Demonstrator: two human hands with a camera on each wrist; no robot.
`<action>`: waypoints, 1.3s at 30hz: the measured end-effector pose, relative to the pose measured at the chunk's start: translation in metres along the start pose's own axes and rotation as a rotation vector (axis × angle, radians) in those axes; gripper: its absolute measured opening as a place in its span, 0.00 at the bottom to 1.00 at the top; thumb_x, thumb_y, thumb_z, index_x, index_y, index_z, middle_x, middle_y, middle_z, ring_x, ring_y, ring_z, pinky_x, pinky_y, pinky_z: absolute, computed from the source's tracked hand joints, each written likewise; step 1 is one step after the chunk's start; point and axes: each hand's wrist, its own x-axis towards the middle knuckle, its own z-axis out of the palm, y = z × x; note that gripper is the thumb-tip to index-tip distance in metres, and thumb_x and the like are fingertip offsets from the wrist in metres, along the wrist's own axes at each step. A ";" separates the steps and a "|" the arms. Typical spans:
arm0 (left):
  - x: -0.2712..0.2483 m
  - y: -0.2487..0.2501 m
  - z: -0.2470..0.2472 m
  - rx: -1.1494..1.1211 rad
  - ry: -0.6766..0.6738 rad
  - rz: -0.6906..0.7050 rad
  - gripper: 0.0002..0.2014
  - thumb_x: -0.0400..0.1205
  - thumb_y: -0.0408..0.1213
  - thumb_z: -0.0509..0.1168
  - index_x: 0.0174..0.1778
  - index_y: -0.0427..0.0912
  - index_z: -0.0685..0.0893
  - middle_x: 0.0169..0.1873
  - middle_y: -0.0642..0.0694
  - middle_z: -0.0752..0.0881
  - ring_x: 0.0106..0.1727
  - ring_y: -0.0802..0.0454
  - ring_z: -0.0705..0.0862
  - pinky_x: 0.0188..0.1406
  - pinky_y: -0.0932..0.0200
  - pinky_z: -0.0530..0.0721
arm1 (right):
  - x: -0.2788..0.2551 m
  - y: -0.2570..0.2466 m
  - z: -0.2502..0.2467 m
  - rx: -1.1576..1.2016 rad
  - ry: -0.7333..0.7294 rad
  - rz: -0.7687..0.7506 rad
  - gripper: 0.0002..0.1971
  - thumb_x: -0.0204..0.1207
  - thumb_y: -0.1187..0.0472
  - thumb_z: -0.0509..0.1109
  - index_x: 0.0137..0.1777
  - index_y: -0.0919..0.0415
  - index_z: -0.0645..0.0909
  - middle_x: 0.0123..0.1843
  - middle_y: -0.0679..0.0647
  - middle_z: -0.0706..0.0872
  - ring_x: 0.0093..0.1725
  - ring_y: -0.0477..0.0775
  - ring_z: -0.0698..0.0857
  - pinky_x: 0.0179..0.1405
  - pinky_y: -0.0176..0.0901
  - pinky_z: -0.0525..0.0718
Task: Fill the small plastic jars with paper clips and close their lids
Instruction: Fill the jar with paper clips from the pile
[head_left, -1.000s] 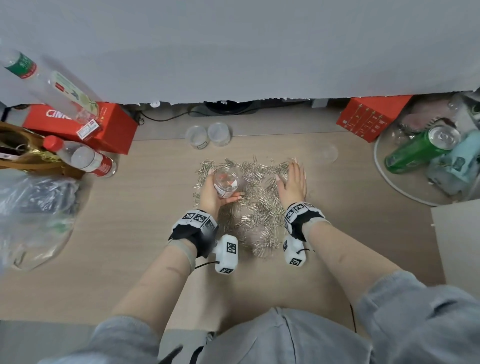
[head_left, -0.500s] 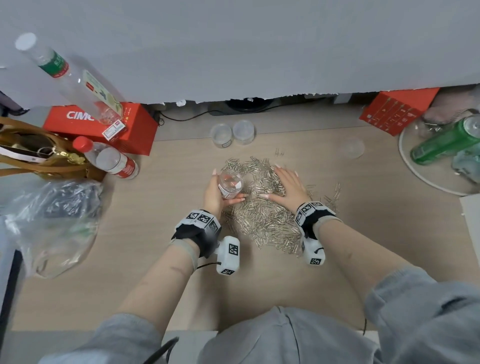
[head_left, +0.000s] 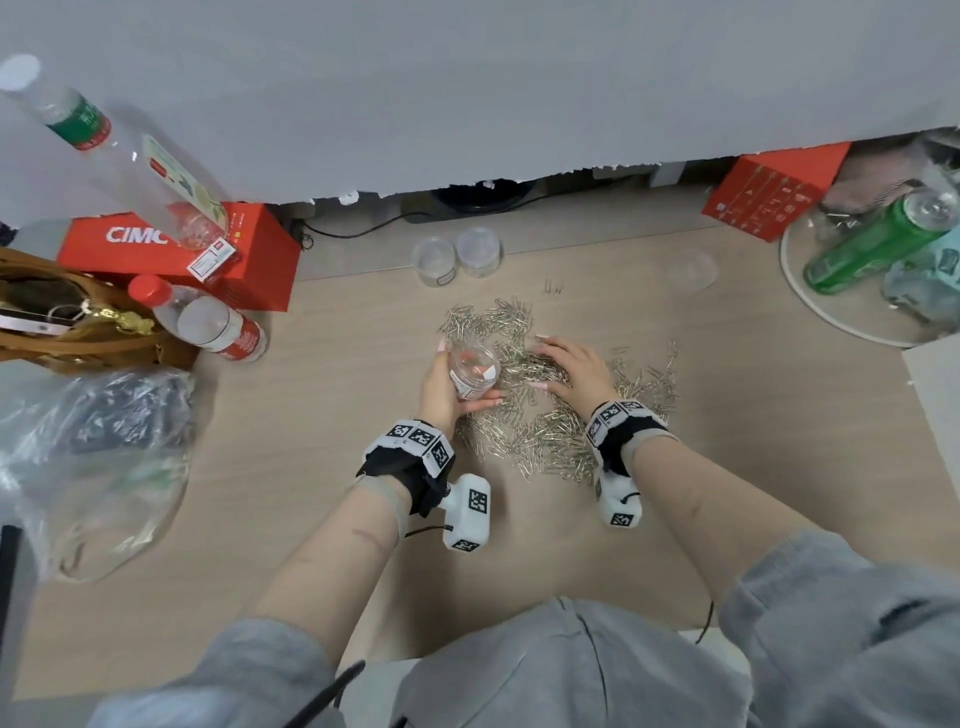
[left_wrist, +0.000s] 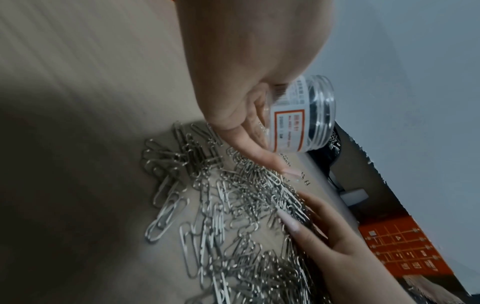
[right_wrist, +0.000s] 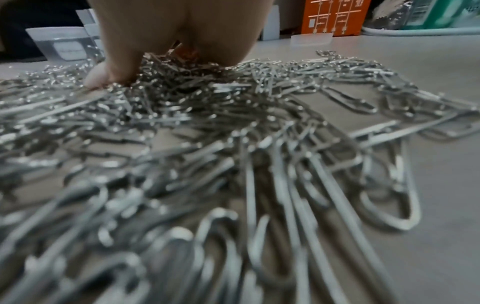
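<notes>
A wide pile of silver paper clips (head_left: 545, 441) (left_wrist: 221, 216) (right_wrist: 233, 144) lies on the wooden table. My left hand (head_left: 447, 389) (left_wrist: 246, 102) grips a small clear labelled jar (head_left: 474, 370) (left_wrist: 298, 119) at the pile's left edge. The jar is lidless and tilted, its mouth turned toward the clips. My right hand (head_left: 571, 366) (left_wrist: 324, 236) (right_wrist: 176, 30) sits on the pile just right of the jar, fingers and thumb curved round a heap of clips. Two more clear jars (head_left: 434, 260) (head_left: 478, 249) stand behind the pile. A clear lid (head_left: 691, 267) lies at the back right.
A red box (head_left: 171, 249), water bottles (head_left: 218, 327), a brown bag (head_left: 62, 322) and a plastic bag (head_left: 88, 457) crowd the left side. At the right stand another red box (head_left: 774, 192) and a round tray (head_left: 810, 306) holding a green bottle (head_left: 872, 244). A grey wall closes the back.
My right hand slid left across the pile toward the jar, going from lying flat to curving over a heap of clips. The left hand keeps holding the jar.
</notes>
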 end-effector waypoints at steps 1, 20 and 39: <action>0.001 -0.003 -0.001 -0.002 -0.007 0.000 0.24 0.86 0.56 0.47 0.57 0.37 0.74 0.20 0.42 0.86 0.17 0.47 0.84 0.18 0.58 0.86 | 0.001 0.000 -0.001 0.032 0.018 -0.002 0.24 0.75 0.55 0.68 0.71 0.46 0.71 0.76 0.48 0.70 0.74 0.55 0.67 0.74 0.60 0.63; -0.001 -0.022 0.002 -0.014 -0.026 -0.038 0.25 0.86 0.55 0.49 0.59 0.35 0.75 0.29 0.36 0.87 0.20 0.43 0.86 0.18 0.56 0.86 | 0.004 -0.028 -0.023 0.305 0.105 0.204 0.12 0.74 0.68 0.68 0.54 0.55 0.86 0.50 0.58 0.89 0.40 0.54 0.84 0.40 0.41 0.81; -0.011 -0.004 0.009 -0.043 -0.170 -0.050 0.22 0.86 0.55 0.49 0.57 0.41 0.77 0.41 0.36 0.86 0.27 0.43 0.89 0.22 0.55 0.88 | 0.001 -0.103 -0.062 0.185 -0.128 -0.014 0.14 0.74 0.71 0.68 0.58 0.61 0.84 0.61 0.58 0.85 0.56 0.55 0.82 0.56 0.40 0.76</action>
